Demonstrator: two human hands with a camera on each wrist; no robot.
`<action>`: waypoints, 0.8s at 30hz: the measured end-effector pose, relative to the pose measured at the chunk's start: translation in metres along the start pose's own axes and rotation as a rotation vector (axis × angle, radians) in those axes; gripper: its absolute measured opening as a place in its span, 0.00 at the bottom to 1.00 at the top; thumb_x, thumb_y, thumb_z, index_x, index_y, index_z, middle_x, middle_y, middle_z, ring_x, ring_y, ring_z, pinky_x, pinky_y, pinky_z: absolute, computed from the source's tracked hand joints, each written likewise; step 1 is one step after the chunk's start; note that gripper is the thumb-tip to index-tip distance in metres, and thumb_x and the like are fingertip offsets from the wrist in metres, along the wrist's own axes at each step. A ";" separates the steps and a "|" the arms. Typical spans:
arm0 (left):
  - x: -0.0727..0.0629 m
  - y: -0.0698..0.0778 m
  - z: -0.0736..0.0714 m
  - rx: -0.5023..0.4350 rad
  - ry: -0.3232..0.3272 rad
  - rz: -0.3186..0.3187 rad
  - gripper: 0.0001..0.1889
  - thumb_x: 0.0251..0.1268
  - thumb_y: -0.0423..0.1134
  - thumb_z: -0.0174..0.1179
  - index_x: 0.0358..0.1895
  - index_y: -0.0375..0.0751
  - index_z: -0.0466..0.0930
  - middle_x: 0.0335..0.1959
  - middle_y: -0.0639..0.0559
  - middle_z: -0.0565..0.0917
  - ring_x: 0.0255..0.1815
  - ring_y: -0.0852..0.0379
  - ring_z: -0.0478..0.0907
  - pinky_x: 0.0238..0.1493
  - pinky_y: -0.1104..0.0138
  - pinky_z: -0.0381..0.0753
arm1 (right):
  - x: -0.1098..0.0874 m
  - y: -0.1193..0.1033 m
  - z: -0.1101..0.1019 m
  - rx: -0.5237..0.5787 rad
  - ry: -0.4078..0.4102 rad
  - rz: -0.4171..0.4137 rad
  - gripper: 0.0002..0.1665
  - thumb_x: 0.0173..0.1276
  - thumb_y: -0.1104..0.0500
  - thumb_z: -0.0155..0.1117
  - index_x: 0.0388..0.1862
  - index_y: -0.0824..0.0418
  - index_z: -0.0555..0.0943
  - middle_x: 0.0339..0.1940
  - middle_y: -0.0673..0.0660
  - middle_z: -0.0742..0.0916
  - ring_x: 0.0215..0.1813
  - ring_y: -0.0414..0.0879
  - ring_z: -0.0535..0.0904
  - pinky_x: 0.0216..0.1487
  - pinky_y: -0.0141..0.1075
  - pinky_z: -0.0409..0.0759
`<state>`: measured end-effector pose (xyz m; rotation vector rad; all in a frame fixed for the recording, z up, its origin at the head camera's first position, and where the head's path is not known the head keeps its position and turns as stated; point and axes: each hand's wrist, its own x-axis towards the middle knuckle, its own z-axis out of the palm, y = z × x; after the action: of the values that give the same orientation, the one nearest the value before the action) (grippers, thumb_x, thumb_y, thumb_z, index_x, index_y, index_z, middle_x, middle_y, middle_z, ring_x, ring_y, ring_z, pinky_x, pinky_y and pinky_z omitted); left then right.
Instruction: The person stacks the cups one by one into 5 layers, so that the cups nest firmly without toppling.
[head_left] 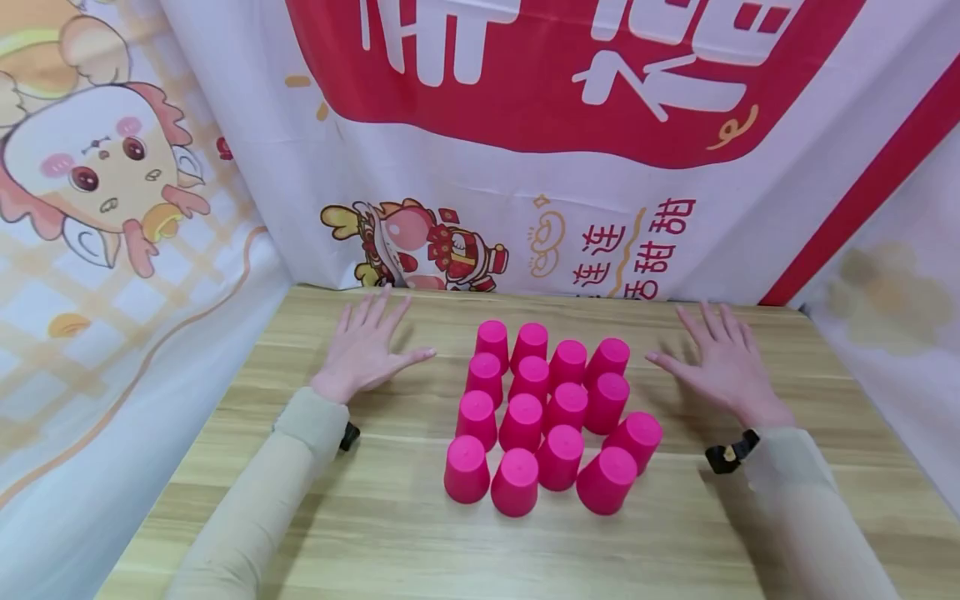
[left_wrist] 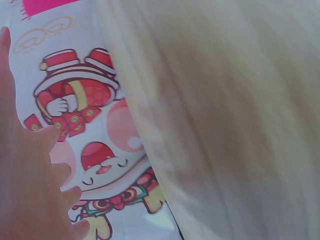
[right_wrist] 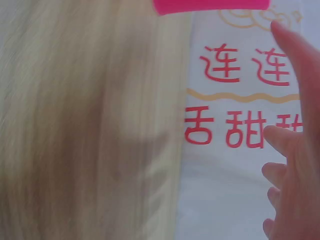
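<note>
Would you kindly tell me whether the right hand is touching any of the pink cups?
Apart: the head view plainly shows wood-grain tabletop between the right hand and the nearest pink cup.

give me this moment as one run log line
left hand: fingers spread, left of cups | right hand: fingers spread, right of cups | cups: pink, upside down, grouped on table | held: nothing

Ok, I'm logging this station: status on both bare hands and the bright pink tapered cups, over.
Left hand, right hand: spread, holding nothing. Cups: upside down, grouped between hands on light wood-grain table. No obstacle seen between either hand and cups.
</note>
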<state>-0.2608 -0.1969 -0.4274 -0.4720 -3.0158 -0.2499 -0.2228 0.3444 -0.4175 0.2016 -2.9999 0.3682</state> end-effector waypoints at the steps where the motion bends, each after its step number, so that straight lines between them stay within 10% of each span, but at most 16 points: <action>1: 0.001 0.001 -0.001 -0.010 0.008 0.000 0.56 0.59 0.85 0.38 0.84 0.55 0.41 0.84 0.46 0.35 0.82 0.40 0.33 0.75 0.40 0.31 | 0.001 -0.002 -0.001 0.018 0.014 -0.004 0.61 0.65 0.21 0.55 0.85 0.54 0.50 0.83 0.67 0.46 0.81 0.66 0.31 0.72 0.69 0.32; 7: 0.011 0.014 -0.013 -0.216 0.052 0.004 0.56 0.59 0.82 0.47 0.84 0.60 0.34 0.83 0.54 0.33 0.83 0.46 0.34 0.76 0.40 0.36 | 0.005 -0.013 -0.010 0.156 0.076 -0.018 0.59 0.66 0.28 0.62 0.85 0.54 0.52 0.84 0.63 0.49 0.82 0.66 0.40 0.70 0.74 0.42; 13: 0.015 0.033 -0.018 -0.647 0.043 -0.036 0.52 0.58 0.75 0.61 0.82 0.68 0.45 0.83 0.60 0.46 0.81 0.45 0.46 0.72 0.35 0.51 | 0.005 -0.027 -0.017 0.508 0.053 0.038 0.52 0.70 0.38 0.67 0.85 0.46 0.53 0.83 0.57 0.56 0.81 0.63 0.50 0.70 0.70 0.54; 18: 0.021 0.050 -0.013 -0.971 0.057 -0.017 0.47 0.59 0.62 0.72 0.79 0.59 0.60 0.78 0.52 0.63 0.77 0.48 0.59 0.74 0.50 0.59 | 0.002 -0.035 -0.013 0.739 -0.004 0.095 0.49 0.69 0.39 0.69 0.82 0.48 0.60 0.80 0.56 0.65 0.80 0.58 0.57 0.74 0.60 0.58; 24: 0.030 0.067 0.003 -1.104 0.042 0.027 0.39 0.62 0.47 0.74 0.76 0.46 0.68 0.73 0.46 0.71 0.73 0.51 0.67 0.72 0.57 0.65 | 0.001 -0.046 0.005 0.816 -0.047 0.067 0.43 0.68 0.42 0.72 0.76 0.55 0.70 0.72 0.60 0.76 0.72 0.57 0.70 0.69 0.53 0.70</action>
<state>-0.2687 -0.1250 -0.4174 -0.5199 -2.5308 -1.8785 -0.2178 0.2992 -0.4118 0.1687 -2.7110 1.5837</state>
